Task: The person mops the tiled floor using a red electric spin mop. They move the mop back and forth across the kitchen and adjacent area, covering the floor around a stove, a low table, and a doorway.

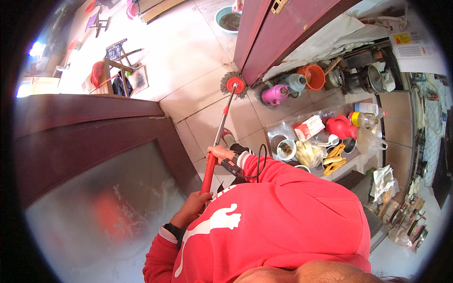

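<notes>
A spin mop with a red-and-silver handle (219, 131) runs up and slightly right from my body. Its round red plate (235, 85) and grey string head (226, 83) rest on the tiled floor, close to the foot of the maroon door frame. My right hand (220, 153) grips the red sleeve partway along the handle. Lower down, near my waist, my left hand (195, 203) is wrapped around the red grip at the top end. One of my shoes (228, 135) shows just right of the handle.
A maroon door with frosted glass (106, 198) stands at left. Right of the mop are a pink thermos (277, 93), a grey-blue thermos (296, 83) and an orange bucket (313, 76). A low table (345, 164) holds food and bottles. Beyond the doorway sits a basin (229, 21).
</notes>
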`<control>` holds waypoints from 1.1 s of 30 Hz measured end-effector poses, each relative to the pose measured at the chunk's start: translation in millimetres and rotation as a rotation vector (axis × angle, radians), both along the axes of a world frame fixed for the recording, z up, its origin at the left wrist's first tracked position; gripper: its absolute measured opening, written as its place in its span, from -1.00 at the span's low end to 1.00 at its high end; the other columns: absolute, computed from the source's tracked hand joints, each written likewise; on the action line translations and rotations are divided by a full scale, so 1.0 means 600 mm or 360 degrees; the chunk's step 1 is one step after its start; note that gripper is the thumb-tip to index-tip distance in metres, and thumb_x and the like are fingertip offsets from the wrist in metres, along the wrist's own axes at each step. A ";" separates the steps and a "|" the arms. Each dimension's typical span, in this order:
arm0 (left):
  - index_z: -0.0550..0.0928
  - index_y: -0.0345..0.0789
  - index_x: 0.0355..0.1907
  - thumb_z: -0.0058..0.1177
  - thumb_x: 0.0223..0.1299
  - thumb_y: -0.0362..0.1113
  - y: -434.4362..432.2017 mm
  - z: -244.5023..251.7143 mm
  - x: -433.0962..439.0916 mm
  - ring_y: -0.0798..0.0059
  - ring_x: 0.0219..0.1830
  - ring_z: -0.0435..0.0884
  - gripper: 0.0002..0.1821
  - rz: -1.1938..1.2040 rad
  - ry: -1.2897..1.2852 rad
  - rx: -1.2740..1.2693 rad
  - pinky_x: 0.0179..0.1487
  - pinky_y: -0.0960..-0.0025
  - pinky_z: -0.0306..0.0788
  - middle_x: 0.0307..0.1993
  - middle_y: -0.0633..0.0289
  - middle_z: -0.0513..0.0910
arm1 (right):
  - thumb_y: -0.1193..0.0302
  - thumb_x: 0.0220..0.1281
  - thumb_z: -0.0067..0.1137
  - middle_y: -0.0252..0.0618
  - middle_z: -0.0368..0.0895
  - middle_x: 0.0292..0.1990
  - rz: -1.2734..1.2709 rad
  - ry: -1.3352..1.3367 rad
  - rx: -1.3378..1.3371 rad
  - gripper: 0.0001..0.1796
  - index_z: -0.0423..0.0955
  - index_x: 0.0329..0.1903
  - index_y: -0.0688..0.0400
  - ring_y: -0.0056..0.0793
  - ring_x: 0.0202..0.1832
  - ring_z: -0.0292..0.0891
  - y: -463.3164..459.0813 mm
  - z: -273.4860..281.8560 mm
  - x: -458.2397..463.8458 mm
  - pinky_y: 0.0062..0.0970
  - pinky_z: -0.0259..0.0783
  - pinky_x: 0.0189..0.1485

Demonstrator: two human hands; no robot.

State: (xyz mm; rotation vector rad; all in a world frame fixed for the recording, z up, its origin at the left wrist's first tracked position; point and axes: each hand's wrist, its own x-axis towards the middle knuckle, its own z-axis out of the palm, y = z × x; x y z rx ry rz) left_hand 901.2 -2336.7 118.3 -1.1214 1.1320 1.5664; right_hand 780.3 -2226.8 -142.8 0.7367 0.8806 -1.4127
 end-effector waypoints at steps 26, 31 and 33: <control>0.58 -0.30 -0.34 0.06 0.23 -0.17 0.024 -0.014 0.063 0.66 -0.67 0.39 -0.78 0.0053 0.0156 -0.0077 -0.59 0.51 0.23 -0.58 0.39 0.53 | 0.28 0.19 -0.09 -0.05 0.65 -0.45 0.0294 0.0325 0.0029 -0.68 0.50 -0.39 0.31 -0.18 -0.37 0.63 0.006 -0.088 0.048 -0.22 0.54 -0.28; 0.56 -0.28 -0.37 0.06 0.23 -0.16 0.012 -0.003 0.131 0.69 -0.70 0.33 -0.79 0.0249 0.0147 -0.0068 -0.65 0.56 0.11 -0.63 0.44 0.47 | 0.30 0.23 -0.09 -0.03 0.63 -0.48 0.0174 0.0017 0.0163 -0.70 0.47 -0.40 0.29 -0.16 -0.44 0.61 -0.017 -0.087 0.122 -0.17 0.55 -0.34; 0.55 -0.28 -0.37 0.06 0.23 -0.16 -0.012 -0.001 0.146 0.70 -0.69 0.37 -0.78 0.0207 0.0008 -0.0039 -0.64 0.57 0.15 -0.62 0.43 0.47 | 0.31 0.23 -0.08 -0.03 0.61 -0.49 0.0121 0.0003 0.0131 -0.72 0.45 -0.40 0.29 -0.14 -0.47 0.59 -0.031 -0.074 0.138 -0.13 0.54 -0.37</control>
